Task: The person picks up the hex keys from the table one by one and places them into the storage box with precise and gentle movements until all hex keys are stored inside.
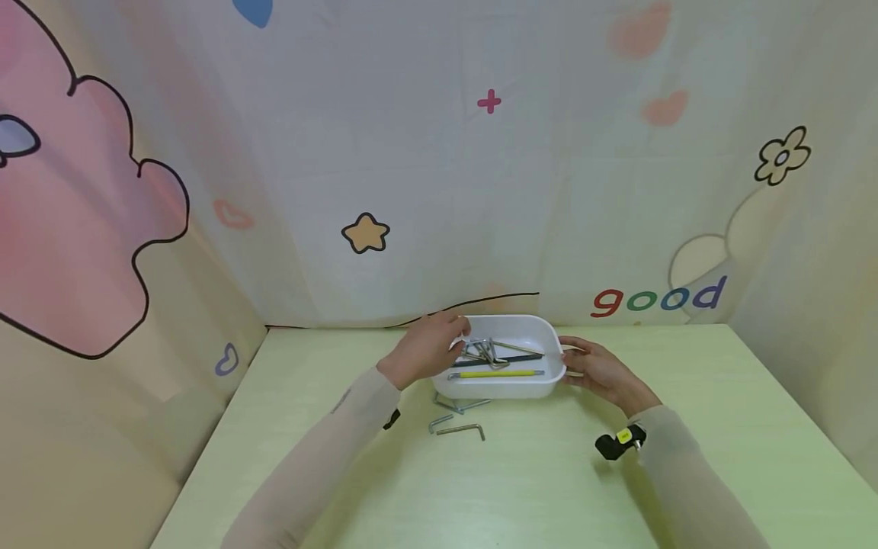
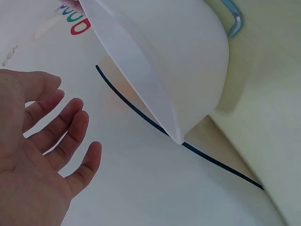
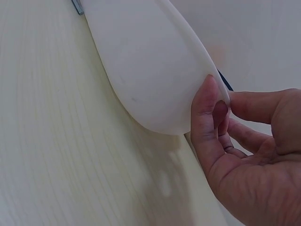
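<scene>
A white plastic tray [image 1: 501, 390] stands at the back of the table. My right hand [image 1: 604, 374] pinches its right rim between thumb and fingers, as the right wrist view shows. Above the tray's left end is my left hand [image 1: 428, 343]; its fingers [image 2: 80, 125] are loosely bent and hold nothing in the left wrist view. Inside the tray lie several L-shaped hex keys [image 1: 495, 363] in a pile, a dark rod [image 1: 528, 357] and a yellow stick with grey ends [image 1: 501, 374]. The left hand covers part of the tray's left side.
Several more L-shaped hex keys lie on the table [image 1: 549, 488] in front of the tray, among them a brassy one [image 1: 461, 429] and a small silver one [image 1: 440, 421]. A printed curtain [image 1: 439, 168] hangs right behind the table's back edge.
</scene>
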{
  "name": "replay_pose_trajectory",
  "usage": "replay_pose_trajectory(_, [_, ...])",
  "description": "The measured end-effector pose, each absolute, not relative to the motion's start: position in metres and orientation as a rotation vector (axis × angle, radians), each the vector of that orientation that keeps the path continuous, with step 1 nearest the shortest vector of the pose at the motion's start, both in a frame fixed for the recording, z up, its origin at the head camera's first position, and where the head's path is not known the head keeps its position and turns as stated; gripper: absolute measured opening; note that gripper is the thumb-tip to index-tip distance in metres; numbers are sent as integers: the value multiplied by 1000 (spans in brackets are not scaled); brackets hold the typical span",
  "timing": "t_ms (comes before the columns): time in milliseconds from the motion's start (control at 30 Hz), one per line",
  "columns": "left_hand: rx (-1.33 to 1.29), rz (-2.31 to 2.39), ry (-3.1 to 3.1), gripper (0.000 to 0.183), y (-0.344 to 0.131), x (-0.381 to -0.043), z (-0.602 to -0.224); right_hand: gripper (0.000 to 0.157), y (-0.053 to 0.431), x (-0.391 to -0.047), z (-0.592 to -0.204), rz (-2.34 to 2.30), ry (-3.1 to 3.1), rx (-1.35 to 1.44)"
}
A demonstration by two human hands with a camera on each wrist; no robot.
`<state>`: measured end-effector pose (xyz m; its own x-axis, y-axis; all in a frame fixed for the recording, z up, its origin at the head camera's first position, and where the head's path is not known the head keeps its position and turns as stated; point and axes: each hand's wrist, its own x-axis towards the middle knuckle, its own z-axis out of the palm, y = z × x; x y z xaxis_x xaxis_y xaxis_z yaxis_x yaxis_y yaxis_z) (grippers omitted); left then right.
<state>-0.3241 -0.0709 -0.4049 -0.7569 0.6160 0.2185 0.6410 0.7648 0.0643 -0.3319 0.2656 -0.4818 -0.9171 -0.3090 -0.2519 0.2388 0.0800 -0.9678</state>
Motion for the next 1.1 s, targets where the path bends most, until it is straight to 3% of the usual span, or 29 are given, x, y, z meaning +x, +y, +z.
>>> replay_pose_trajectory(633, [-1069,-82,-2596,18,-78,-290,-408,53,266,-342,-475,-1838,2078,-83])
replay_pose_trajectory(1100, [-1080,-145,-2688,19,-92,-264,-442,54,266,-334,-481,-1849,2033,-66])
